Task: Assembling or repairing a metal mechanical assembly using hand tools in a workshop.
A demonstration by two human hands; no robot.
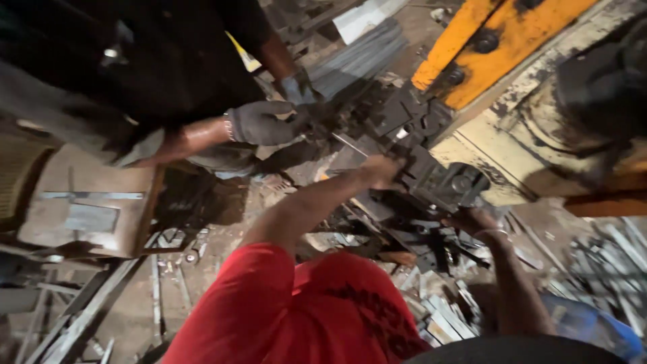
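Dim workshop floor [202, 263], littered with metal offcuts and strips; view is motion-blurred, detail poor.

Nearest: red-clad knee or lap [303, 310] of the wearer fills the lower centre. To its right a heap of cut metal strips [445, 317] on the floor, more scrap [606, 263] at far right.

Left hand [383, 170]: arm reaches up from the lap; hand lies against the dark metal pieces [411, 128] at the mouth of the press machine [499, 155]. Fingers appear curled onto a piece at the die block [445, 185], but blur hides how tightly the grip is closed; cannot tell if it truly holds anything.

Right hand [475, 219]: wrist with a thin bangle, hand just below the die block, among dark cut pieces. Grip state cannot be told; fingers lost in shadow.

Judgement: step in hand looks like feeding or positioning stock at the die. Next move would call for fingers kept outside the closing zone and the piece seated square.

Stock lies touching the left hand, just above the right.

Farther: a co-worker's gloved hand [259, 123] grips the dark stock from the opposite side; second glove [296, 87] behind it. Yellow-orange machine frame [485, 40] beyond, bundle of grey bars [360, 57] at top.
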